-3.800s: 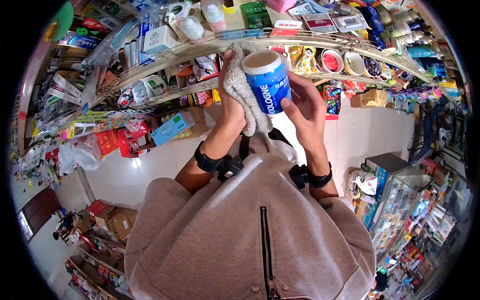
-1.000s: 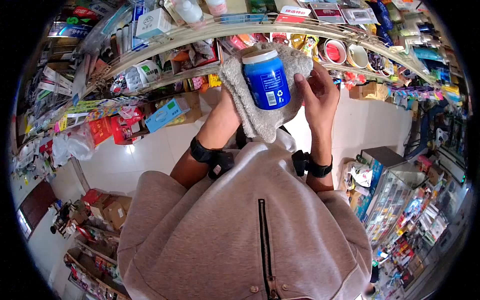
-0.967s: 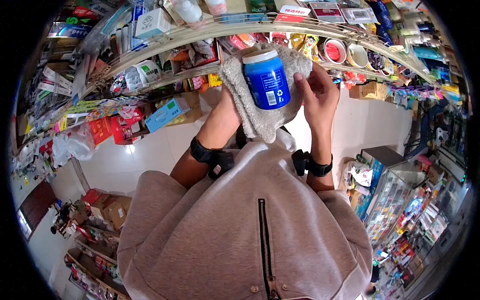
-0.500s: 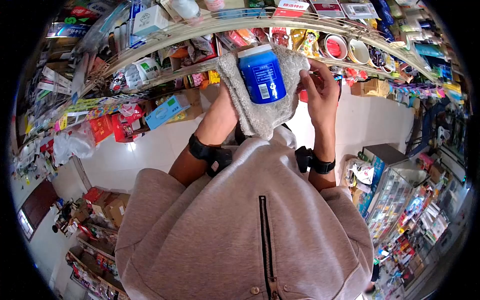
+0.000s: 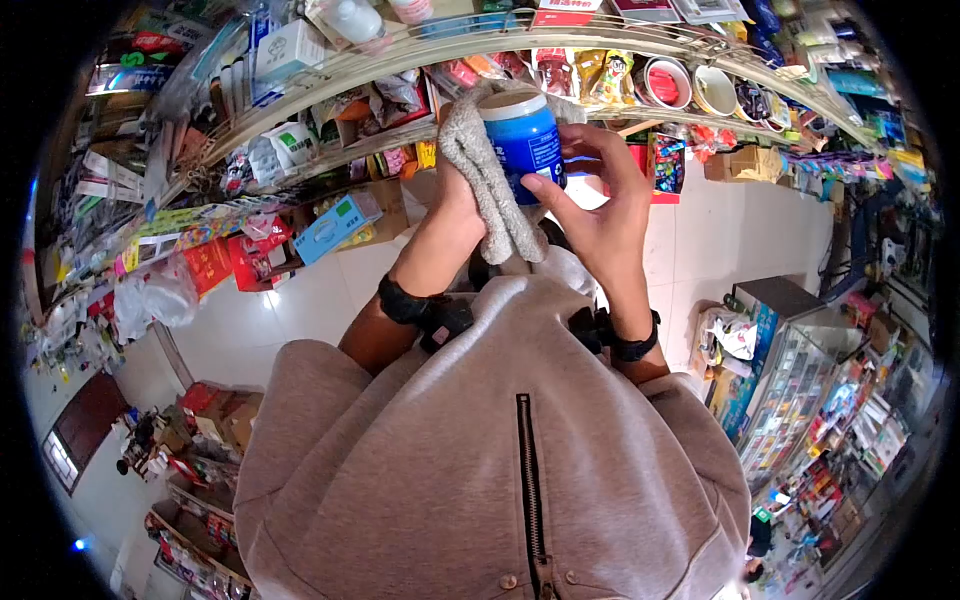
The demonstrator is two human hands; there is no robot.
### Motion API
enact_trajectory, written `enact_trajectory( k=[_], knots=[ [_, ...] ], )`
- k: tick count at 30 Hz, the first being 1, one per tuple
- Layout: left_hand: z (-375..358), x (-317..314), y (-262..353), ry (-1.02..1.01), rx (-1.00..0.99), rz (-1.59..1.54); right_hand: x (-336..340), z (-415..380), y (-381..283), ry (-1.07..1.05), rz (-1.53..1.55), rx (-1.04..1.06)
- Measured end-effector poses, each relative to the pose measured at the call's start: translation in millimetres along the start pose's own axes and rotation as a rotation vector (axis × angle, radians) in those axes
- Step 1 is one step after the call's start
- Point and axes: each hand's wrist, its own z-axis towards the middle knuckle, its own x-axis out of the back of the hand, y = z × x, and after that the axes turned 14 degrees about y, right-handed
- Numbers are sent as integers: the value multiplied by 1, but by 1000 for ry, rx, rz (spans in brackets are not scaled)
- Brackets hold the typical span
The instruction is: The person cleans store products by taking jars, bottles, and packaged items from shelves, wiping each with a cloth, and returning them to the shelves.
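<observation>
A blue plastic jar [image 5: 525,148] with a pale lid and white print stands up between my hands, slightly tilted. A grey towel [image 5: 482,180] is folded up along its left side. My left hand [image 5: 456,205] is closed on the towel from the left, its fingers hidden behind the cloth and jar. From the right, my right hand [image 5: 608,190] grips the jar, thumb at its lower front and fingers curled at its right side. Both wrists wear black straps.
A shop shelf [image 5: 400,55] runs across just beyond my hands, holding snack packets and white tubs [image 5: 715,95]. A blue box [image 5: 338,228] juts out at the left. To the right stands a glass display case [image 5: 790,390] on the tiled floor.
My right hand has left the towel's right corner and moved inward onto the jar. The towel, spread behind the jar before, is now folded at its left. The jar has turned slightly.
</observation>
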Motion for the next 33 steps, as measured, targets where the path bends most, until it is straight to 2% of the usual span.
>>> enact_trajectory(
  k=[1, 3, 5, 8, 11, 13, 15, 17, 19, 20, 22, 23, 25, 26, 27, 29, 30, 31, 33],
  knots=[
    [-3, -1, 0, 7, -16, 20, 1, -1, 1, -17, 32, -67],
    [10, 9, -1, -43, -34, 27, 2, -1, 1, -29, 14, -45],
    [23, 14, -4, 67, -263, 76, 1, -2, 0, -28, 25, -40],
    [24, 16, -4, 67, -260, 31, 1, -4, 3, -70, 131, -148],
    [5, 1, -2, 81, -314, 48, -2, -3, 11, -67, 229, -84],
    [-6, -8, 3, -105, -198, -45, -1, -3, 14, -90, 180, -59],
    [-12, -15, 1, -58, -176, -53, 0, -3, 25, -164, 246, -66],
    [-13, -18, 0, 65, -356, 157, 1, -7, 35, -187, 289, -134],
    [-7, -14, -1, 51, -373, 84, 3, -9, 37, -202, 488, -237],
    [1, -9, 0, 44, -340, 37, 5, -11, 34, -203, 545, -316],
    [23, 6, 5, -34, -204, -66, 8, -15, 31, -191, 544, -286],
    [35, 20, 8, -56, -200, -45, 10, -15, 31, -178, 542, -260],
    [2, 6, 24, -144, -34, -118, 14, -8, 32, -195, 506, -191],
    [3, 4, 27, -61, -144, 16, 17, -4, 34, -211, 376, -34],
    [-3, 4, 31, -61, -141, 19, 20, -1, 35, -226, 244, 122],
    [-23, 1, 37, -214, -244, 22, 25, -1, 37, -202, 235, 124],
    [-29, -1, 39, -90, -301, 87, 27, -1, 36, -175, 220, 93],
    [-29, 6, 44, -90, -300, 86, 30, -1, 36, -149, 204, 61],
    [-39, 10, 58, -323, 64, -216, 35, 1, 39, -134, 135, 108]
  ],
)
